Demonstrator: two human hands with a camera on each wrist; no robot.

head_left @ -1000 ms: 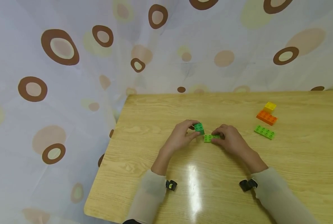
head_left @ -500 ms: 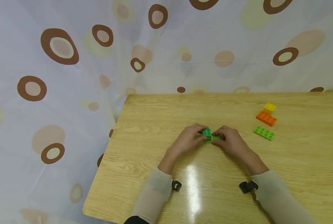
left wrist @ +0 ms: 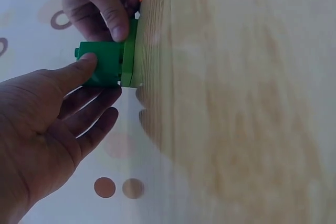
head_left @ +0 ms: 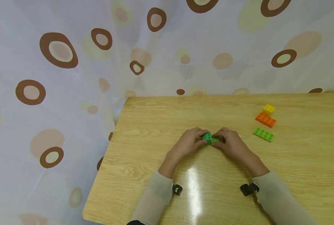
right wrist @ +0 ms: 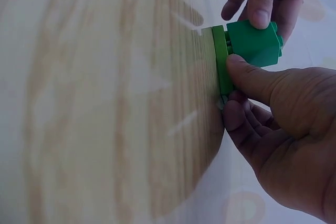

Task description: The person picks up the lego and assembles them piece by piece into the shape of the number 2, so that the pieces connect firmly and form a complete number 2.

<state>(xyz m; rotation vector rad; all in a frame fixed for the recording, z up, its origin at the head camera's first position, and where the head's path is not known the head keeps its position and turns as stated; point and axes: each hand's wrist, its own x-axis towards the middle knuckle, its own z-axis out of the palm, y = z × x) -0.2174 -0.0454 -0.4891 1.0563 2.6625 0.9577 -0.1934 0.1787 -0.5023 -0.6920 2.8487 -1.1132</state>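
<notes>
Between thumb and fingers, my left hand (head_left: pixel 187 143) pinches a dark green two-by-two building brick (head_left: pixel 207 140). Right beneath it lies a thin light green building plate (right wrist: pixel 222 59), whose other end is pinched by my right hand (head_left: pixel 231 143). In the right wrist view the brick stands over the plate's left end, slightly tilted, with plate studs showing in a narrow gap. The left wrist view shows the brick (left wrist: pixel 106 69) against the plate (left wrist: pixel 127 66) as well. How firmly they join cannot be told. The plate rests on the table.
To the right on the wooden table (head_left: pixel 144 125) lie a second light green plate (head_left: pixel 263 134), an orange brick (head_left: pixel 266 120) and a yellow brick (head_left: pixel 268 109) touching the orange one. A spotted curtain (head_left: pixel 161 47) hangs along the table's back and left edges.
My left hand has carried the dark green brick rightward and then down onto the left end of the light green plate. The right hand has kept its hold on the plate, nearly still.
</notes>
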